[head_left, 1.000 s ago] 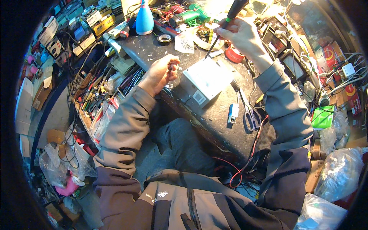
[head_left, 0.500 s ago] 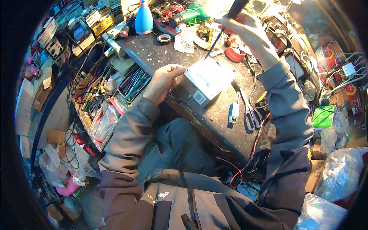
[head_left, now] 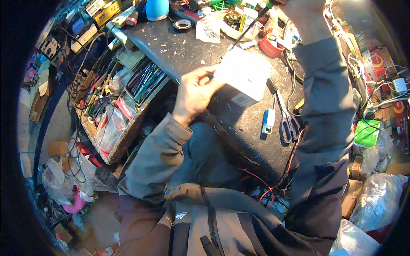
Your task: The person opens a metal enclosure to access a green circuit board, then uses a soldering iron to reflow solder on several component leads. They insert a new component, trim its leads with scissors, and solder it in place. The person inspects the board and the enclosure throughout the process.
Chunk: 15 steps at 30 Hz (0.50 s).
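Observation:
A white box point(head_left: 247, 72), brightly lit, rests near the front edge of the dark workbench. The fingers of my left hand point(head_left: 195, 91) are pinched at its left corner; a small dark spot shows between thumb and forefinger. My right hand point(head_left: 309, 19) is raised at the top edge, partly cut off by the picture. It grips a long, thin-shafted screwdriver point(head_left: 250, 29), whose shaft slants down toward the box's far left corner. Whether the tip touches the box, I cannot tell. Scissors point(head_left: 287, 121) and a small blue-and-white piece point(head_left: 267, 121) lie right of the box.
A red tape roll point(head_left: 270, 48), a black tape roll point(head_left: 183, 25) and a blue bottle point(head_left: 157, 9) stand farther back. At left is an open drawer point(head_left: 128, 123) full of tools. Cables and a green box point(head_left: 367, 132) crowd the right side.
The view has shifted, and the bench things sit differently in it. My left hand has moved farther over the box's left corner. My right hand has risen, up and right, with the screwdriver.

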Each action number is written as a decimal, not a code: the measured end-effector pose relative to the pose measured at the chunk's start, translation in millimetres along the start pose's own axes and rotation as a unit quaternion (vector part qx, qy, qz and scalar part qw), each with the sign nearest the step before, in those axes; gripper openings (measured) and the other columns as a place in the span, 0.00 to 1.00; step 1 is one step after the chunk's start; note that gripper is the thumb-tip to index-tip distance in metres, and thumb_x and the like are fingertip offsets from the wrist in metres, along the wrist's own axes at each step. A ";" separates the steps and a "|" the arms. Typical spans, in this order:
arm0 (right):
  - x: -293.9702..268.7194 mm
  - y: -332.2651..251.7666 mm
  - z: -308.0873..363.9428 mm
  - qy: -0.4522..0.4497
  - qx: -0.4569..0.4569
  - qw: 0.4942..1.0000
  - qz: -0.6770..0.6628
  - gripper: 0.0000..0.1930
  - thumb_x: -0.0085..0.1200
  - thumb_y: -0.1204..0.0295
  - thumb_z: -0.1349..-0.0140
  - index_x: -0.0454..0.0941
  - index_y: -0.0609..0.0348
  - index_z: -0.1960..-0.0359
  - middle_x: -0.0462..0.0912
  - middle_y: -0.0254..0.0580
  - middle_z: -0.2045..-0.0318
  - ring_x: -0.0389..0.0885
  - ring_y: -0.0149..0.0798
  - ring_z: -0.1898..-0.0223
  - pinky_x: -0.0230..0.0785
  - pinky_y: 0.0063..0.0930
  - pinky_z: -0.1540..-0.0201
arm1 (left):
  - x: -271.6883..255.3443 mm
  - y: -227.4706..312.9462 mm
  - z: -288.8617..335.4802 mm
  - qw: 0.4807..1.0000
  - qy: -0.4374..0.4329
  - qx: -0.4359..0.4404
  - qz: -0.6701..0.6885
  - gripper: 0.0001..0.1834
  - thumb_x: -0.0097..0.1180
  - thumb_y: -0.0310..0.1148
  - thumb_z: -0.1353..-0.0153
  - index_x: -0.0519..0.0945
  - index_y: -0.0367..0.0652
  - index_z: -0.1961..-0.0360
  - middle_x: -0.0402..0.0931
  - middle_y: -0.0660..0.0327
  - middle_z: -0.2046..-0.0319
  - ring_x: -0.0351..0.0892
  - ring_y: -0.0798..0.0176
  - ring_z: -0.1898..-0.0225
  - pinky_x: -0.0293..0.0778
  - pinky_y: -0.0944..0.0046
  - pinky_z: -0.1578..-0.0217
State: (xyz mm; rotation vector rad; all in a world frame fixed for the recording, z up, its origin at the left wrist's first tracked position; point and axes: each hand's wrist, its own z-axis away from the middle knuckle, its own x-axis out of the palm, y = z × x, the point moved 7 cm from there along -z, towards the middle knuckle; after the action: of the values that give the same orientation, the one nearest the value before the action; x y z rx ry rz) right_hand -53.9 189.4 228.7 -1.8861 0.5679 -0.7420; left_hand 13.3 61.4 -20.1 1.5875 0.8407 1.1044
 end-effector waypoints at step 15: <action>-27.0 -6.0 -22.4 0.242 -0.079 0.961 0.110 0.15 0.55 0.60 0.31 0.71 0.52 0.74 0.70 0.35 0.80 0.72 0.39 0.77 0.68 0.34 0.72 | 8.9 33.9 -27.2 0.908 0.009 0.150 -0.390 0.84 0.82 0.64 0.72 0.42 0.29 0.26 0.64 0.32 0.39 0.67 0.34 0.36 0.66 0.46 0.34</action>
State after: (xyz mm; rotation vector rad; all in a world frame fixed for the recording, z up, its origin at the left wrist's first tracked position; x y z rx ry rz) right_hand -88.5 195.8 234.8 -1.7453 1.1554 -1.0413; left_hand -9.1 69.3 17.5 1.2663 1.5390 0.4197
